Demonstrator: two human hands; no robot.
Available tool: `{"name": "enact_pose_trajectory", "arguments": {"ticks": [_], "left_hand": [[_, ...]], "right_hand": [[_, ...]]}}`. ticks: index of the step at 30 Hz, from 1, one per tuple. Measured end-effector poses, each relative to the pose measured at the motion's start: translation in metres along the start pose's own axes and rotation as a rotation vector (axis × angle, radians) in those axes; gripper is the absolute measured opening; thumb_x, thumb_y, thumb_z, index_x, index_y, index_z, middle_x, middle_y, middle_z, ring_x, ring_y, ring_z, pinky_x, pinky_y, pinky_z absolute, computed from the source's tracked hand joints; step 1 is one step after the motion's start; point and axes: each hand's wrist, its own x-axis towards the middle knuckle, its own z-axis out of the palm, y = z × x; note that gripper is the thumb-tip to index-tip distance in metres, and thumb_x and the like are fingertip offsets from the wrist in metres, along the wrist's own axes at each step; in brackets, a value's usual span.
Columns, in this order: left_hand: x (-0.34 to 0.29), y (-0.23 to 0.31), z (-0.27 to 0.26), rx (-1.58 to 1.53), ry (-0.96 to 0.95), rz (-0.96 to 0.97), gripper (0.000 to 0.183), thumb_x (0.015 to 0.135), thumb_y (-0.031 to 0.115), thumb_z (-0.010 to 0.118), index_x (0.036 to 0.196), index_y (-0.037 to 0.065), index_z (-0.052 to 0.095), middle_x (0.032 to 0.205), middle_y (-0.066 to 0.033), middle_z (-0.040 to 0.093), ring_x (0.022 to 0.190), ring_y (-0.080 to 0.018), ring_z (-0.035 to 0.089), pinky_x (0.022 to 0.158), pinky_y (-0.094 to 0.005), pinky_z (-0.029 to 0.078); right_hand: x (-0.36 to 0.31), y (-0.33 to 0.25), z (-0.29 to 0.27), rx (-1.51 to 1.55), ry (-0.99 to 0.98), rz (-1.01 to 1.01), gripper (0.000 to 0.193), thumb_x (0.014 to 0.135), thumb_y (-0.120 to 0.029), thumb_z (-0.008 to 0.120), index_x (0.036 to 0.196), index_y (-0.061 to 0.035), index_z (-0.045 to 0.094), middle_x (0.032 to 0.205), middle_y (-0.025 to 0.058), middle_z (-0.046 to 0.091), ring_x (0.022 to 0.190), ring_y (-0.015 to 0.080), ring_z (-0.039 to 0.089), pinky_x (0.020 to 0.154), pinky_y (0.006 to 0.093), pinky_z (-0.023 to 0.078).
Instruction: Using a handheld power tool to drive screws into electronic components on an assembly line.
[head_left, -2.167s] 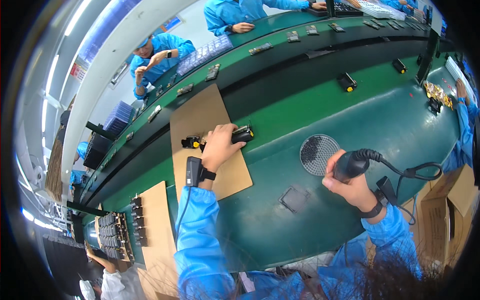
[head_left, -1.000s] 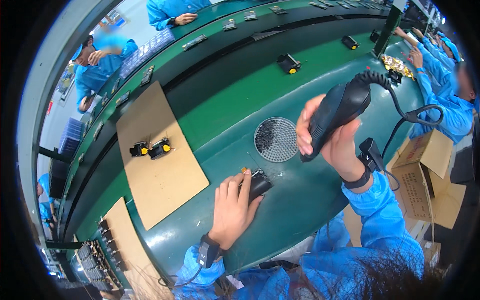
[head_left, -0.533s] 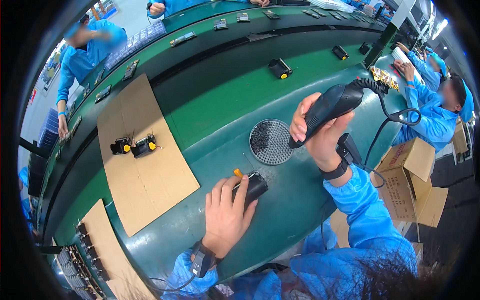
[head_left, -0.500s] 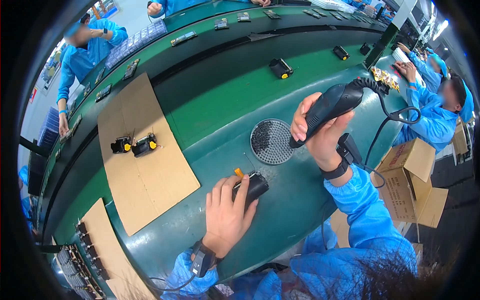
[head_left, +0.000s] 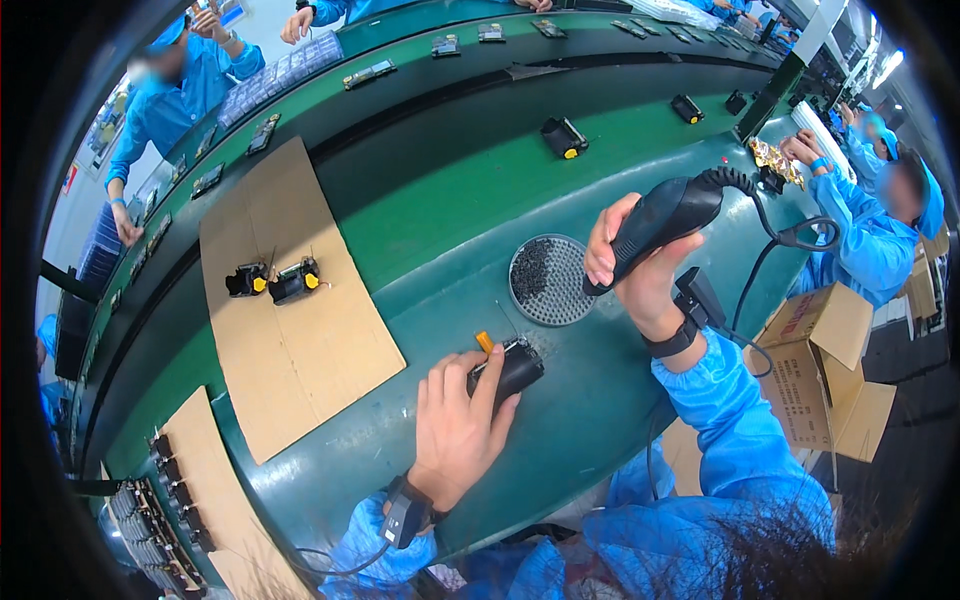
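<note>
My left hand (head_left: 458, 425) is closed around a black plastic housing (head_left: 518, 370) on the green work surface. An orange flex strip (head_left: 485, 342) and a thin wire stick up from the housing's far edge. In my right hand (head_left: 645, 285) is a black electric screwdriver (head_left: 667, 222), its coiled cord (head_left: 735, 180) running off to the right. Its front end points down and left, over the right edge of a round perforated screw tray (head_left: 575, 300). Small black screws (head_left: 535, 265) are heaped on the tray's left side. The tool's tip is too small to make out.
Two black housings with yellow pieces (head_left: 295, 282) lie on a cardboard sheet (head_left: 300, 370) at left. More housings (head_left: 563, 140) sit on the green belt (head_left: 450, 190) beyond. An opened carton (head_left: 800, 390) stands at right. Co-workers (head_left: 175, 100) sit across and at right (head_left: 870, 220).
The whole view has shifted slightly. My hands keep their grips and barely move. The co-worker at far left has raised a hand, and a dark part now shows by the gold foil at right.
</note>
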Motion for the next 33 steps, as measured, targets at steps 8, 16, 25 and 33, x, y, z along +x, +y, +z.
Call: {"name": "enact_pose_trajectory", "arguments": {"ticks": [8,16,25,33], "left_hand": [[0.001,-0.007,-0.004,-0.068,0.061,-0.022,0.054,0.071,0.019,0.082,0.119,0.004,0.061,0.108,-0.0088,0.058,0.102,-0.0294,0.055,0.083,-0.0406,0.043],[-0.003,-0.013,-0.004,-0.117,0.092,-0.012,0.052,0.07,0.018,0.082,0.116,0.004,0.063,0.107,-0.009,0.058,0.101,-0.03,0.055,0.083,-0.041,0.043],[-0.003,-0.014,-0.007,-0.155,0.062,-0.012,0.052,0.073,0.019,0.08,0.12,0.003,0.062,0.106,-0.0097,0.056,0.095,-0.0297,0.057,0.08,-0.0399,0.049],[-0.003,-0.014,-0.006,-0.166,0.061,-0.014,0.05,0.074,0.019,0.079,0.118,0.003,0.063,0.105,-0.0093,0.056,0.094,-0.0291,0.057,0.078,-0.0395,0.05]], "right_hand": [[0.001,-0.018,0.006,0.161,0.088,-0.042,0.094,0.072,-0.093,0.034,0.095,-0.0034,0.05,0.06,0.0046,0.049,0.047,0.0137,0.047,0.045,0.0272,0.041],[-0.015,-0.033,0.089,0.319,-0.113,-0.047,0.098,0.064,-0.098,0.026,0.093,-0.0063,0.045,0.058,0.0047,0.047,0.046,0.0134,0.046,0.044,0.0269,0.041],[-0.022,-0.003,0.096,0.249,-0.198,0.007,0.1,0.06,-0.098,0.034,0.096,-0.0054,0.046,0.063,0.0045,0.049,0.05,0.0125,0.049,0.048,0.0258,0.044],[-0.02,0.001,0.098,0.184,-0.203,0.049,0.099,0.06,-0.098,0.034,0.094,-0.0061,0.046,0.062,0.004,0.05,0.049,0.0121,0.048,0.047,0.0266,0.043]]}}
